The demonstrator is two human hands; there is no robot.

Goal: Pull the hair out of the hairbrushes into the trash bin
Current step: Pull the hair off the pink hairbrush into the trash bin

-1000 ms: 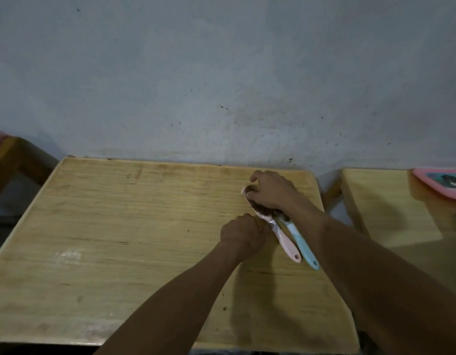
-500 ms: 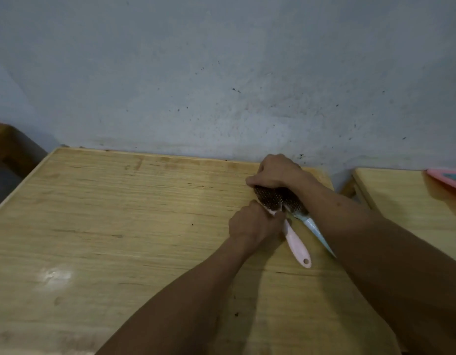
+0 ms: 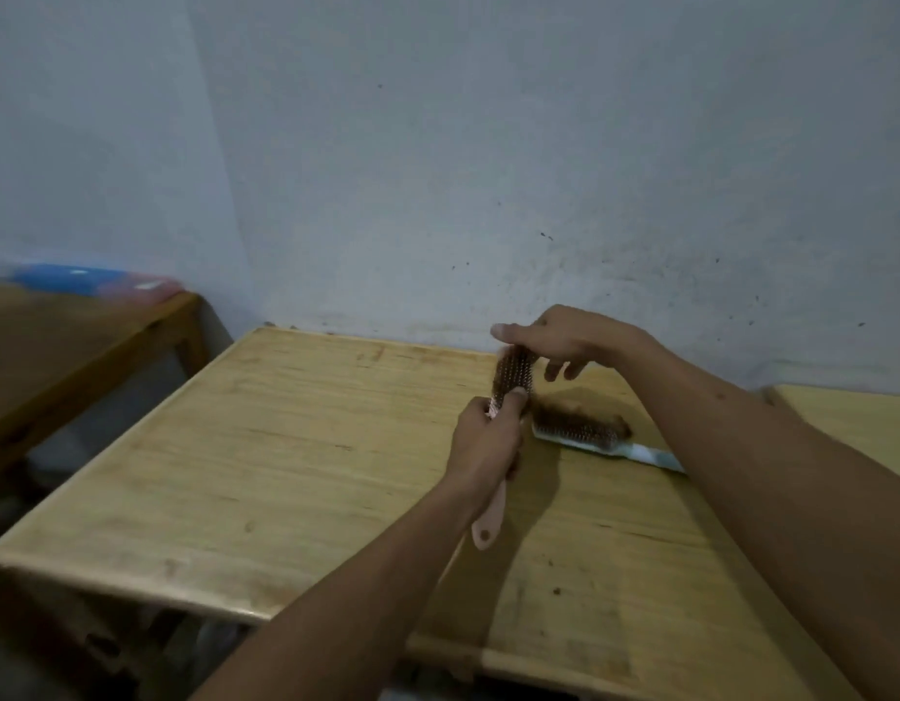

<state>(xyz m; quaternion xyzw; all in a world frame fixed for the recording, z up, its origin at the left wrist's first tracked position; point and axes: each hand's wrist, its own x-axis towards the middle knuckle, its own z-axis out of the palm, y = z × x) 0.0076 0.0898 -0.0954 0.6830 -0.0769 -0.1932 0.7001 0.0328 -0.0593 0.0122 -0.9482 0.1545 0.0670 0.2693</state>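
Note:
My left hand [image 3: 483,442] grips the pink hairbrush [image 3: 511,376] by its handle, holding it upright above the wooden table [image 3: 286,447]. Its bristle head is matted with brown hair. My right hand [image 3: 564,339] is at the top of that head, thumb and fingers on its tip, the other fingers spread. A blue hairbrush [image 3: 584,432] full of brown hair lies flat on the table just right of the pink one, its handle running under my right forearm. No trash bin is in view.
A grey wall stands right behind the table. A second wooden table [image 3: 83,341] on the left carries blue and pink boxes [image 3: 99,283]. Another table edge [image 3: 842,412] shows at the far right.
The pink hairbrush has been lifted off the table by my left hand and stood upright. The blue hairbrush stays on the table. The view has swung left.

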